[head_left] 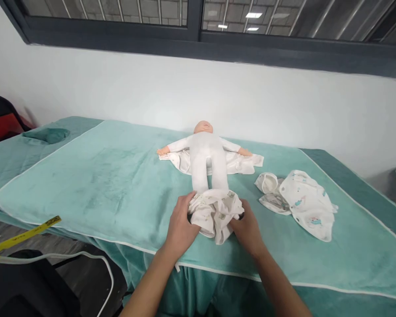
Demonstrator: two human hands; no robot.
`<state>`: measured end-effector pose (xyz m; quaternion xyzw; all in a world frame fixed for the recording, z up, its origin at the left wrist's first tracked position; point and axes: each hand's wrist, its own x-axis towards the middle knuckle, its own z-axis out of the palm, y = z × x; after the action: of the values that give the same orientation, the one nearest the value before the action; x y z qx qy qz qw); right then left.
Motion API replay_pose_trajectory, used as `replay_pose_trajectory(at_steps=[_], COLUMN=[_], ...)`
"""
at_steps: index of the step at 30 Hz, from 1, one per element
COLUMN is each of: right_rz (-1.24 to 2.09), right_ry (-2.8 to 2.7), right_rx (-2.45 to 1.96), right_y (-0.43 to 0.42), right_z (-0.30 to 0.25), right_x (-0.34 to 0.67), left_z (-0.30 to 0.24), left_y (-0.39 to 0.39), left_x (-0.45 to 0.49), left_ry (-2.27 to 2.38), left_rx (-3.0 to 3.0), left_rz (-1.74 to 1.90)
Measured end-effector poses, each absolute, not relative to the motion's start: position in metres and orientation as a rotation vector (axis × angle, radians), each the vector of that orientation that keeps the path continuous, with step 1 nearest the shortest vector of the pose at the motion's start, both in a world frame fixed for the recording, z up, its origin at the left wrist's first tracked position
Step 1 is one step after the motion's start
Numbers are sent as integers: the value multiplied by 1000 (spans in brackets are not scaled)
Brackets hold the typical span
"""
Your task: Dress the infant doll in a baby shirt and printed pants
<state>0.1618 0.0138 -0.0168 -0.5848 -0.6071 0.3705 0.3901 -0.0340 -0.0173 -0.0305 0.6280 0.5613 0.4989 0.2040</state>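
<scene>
**Head view: a bunched garment (216, 211) held at the end of a doll's (206, 147) legs**

The white printed garment is gathered into a loose ruffle above the bed, near its front edge, just at the doll's lower legs. My left hand (184, 223) is curled partly closed on its left side, thumb in front, and my right hand (247, 228) grips the right side the same way. The cloth hides the doll's feet, so I can't tell whether they are inside it.

The doll lies on its back, head toward the wall (119, 88), arms spread and legs toward me. Under it, a white shirt (242, 163) lies spread out, showing at both sides beneath the arms.

To my right, a white cloth with blue prints (308, 204) lies beside a small rolled white piece (266, 182), whose open mouth shows its pale inside.

All this lies on a green cover (86, 176) with white piping, over the bed (330, 165). Farther out, a dark-framed window (194, 39) with bars sits in the wall, and at lower left a yellow strip (29, 235) and a white cable (86, 254) run past a black object (26, 286).
</scene>
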Motion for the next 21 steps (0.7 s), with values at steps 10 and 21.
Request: replay_pose_trajectory(at_steps=[10,21], right_rz=[1060,1031], right_ry=[-1725,-2417], right_rx=[-1187,-1011], right_y=[-15,42], right_z=[5,103], right_x=[195,165], left_z=[12,56], left_y=[-50,-17], left_x=[-54,-106], left_ry=[1221,1367], left_rx=[1561,1858], left_rz=[1317,1203])
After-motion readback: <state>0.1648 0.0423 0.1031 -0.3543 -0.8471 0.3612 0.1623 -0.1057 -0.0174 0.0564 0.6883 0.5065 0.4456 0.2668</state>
